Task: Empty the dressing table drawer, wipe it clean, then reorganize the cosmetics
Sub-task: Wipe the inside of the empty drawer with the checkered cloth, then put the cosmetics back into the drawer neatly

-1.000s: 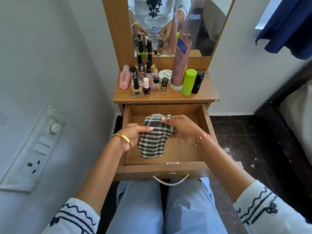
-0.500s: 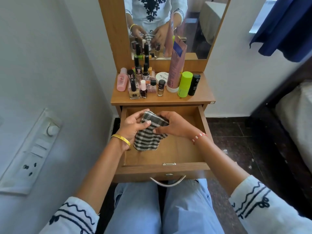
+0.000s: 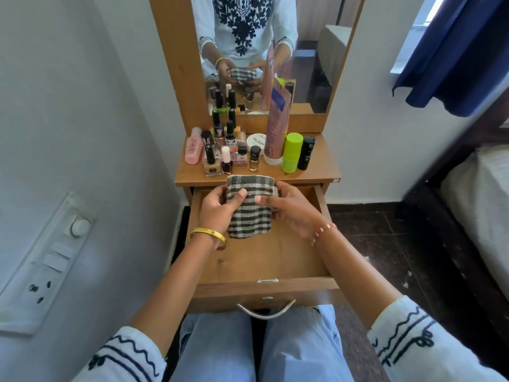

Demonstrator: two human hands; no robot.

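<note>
Blue jeans fill the bottom of the frame, with the person's knees under the drawer. The drawer is pulled out, low in the middle. Its curved metal handle is nearest. The wood floor of the drawer looks bare, with nothing in it.

A bit farther up, in the middle of the frame, both hands hold a cloth over the back part of the drawer. The left hand grips its left side, with the thumb on the front. The right hand grips its right side, fingers curled round the edge. The cloth has dark and pale checks. It looks soft and thick, and it is folded into a neat pad. Its bottom edge hangs near the drawer floor, but I cannot tell if it touches.

I think the drawer is emptied, and this is the wiping step. The hands seem to be getting the cloth ready. The next move should be to press the pad flat on the wood and rub into the corners and along the sides.

Farther up is the counter. The cosmetics stand there in a bunch: small nail polish bottles, a pink bottle, a tall pink tube, a green stick and a black one. They are well apart from the drawer and wait to go back in.

At the top, the mirror shows the hands and cloth again.
</note>
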